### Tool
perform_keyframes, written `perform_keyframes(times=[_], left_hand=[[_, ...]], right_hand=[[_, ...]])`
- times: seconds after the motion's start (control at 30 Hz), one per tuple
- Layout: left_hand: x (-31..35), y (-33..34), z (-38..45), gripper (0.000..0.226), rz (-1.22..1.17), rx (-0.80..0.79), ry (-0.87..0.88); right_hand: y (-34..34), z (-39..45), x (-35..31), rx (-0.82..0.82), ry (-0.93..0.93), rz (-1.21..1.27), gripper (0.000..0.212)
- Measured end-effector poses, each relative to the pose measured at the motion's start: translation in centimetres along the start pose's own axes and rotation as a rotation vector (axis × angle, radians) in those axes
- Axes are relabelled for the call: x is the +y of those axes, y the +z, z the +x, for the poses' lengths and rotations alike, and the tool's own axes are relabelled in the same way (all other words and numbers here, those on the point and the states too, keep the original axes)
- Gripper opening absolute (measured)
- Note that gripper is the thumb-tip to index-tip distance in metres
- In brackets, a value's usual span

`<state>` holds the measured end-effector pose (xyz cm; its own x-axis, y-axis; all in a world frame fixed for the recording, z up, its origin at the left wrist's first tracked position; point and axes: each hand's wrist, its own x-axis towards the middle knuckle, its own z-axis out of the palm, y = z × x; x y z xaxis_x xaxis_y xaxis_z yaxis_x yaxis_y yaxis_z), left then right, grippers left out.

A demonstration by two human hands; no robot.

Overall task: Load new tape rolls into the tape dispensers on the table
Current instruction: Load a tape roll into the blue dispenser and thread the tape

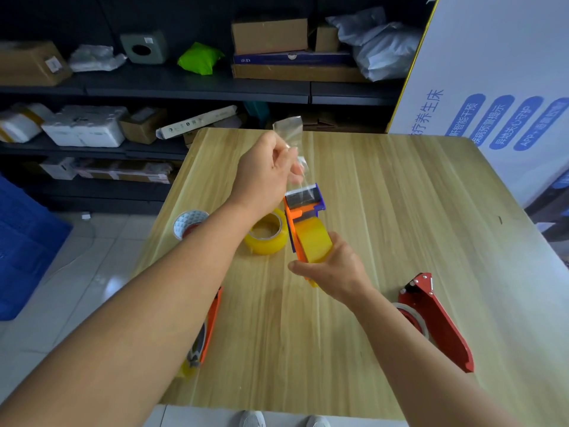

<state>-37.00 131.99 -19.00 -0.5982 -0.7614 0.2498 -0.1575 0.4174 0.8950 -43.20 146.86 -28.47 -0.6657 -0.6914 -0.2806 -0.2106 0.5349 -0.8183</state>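
Hands both busy. Right hand (334,269) grips the orange dispenser (303,217) around its loaded yellow tape roll (314,240), holding it over the bench (400,192) with the purple cutter end pointing away from the person. Left hand (264,177) is raised just beyond that cutter end, fingers pinching a clear strip of tape (291,134); the strip runs from the cutter up through the fingers, and its loose end sticks up above the hand.

Loose yellow roll (267,232) lies flat on the bench, just left of the right hand and touching or nearly touching the held dispenser; can't tell which. White patterned roll (189,223) sits further left, near the bench edge, partly hidden by the left forearm.

Second orange dispenser (209,328) lies on the bench under the left forearm, mostly covered, something yellow showing at its near end. Red dispenser (437,318) lies on the bench right of the right forearm, well apart from the held one, with a pale roll in it.

Beyond the hands: dark shelves (197,84) stacked with cardboard boxes and parcels. White printed board (492,72) stands at the far right of the bench. Blue crate (24,241) is on the floor off to the left.
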Motion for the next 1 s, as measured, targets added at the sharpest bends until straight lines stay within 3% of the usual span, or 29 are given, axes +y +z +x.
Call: perform_keyframes(times=[0.2, 0.4, 0.6, 0.8, 1.0], left_hand=[[-0.3, 0.4, -0.1, 0.019, -0.137, -0.039, -0.085], [-0.3, 0.8, -0.5, 0.021, -0.147, -0.125, -0.170], [-0.1, 0.9, -1.1, 0.021, -0.261, -0.079, -0.287], [0.5, 1.5, -1.9, 0.020, -0.303, -0.038, -0.360], [0.7, 1.9, -2.8, 0.021, -0.293, -0.026, -0.403]], right_hand=[[-0.5, -0.4, -0.7, -0.016, -0.050, 0.096, 0.061], [0.0, 0.1, -1.6, 0.006, -0.021, 0.088, 0.085], [0.5, 0.1, -2.1, 0.134, 0.009, 0.026, 0.109], [0.9, -0.3, -3.3, 0.291, -0.082, -0.157, 0.106], [1.0, -0.1, -2.9, 0.257, -0.087, -0.289, 0.089]])
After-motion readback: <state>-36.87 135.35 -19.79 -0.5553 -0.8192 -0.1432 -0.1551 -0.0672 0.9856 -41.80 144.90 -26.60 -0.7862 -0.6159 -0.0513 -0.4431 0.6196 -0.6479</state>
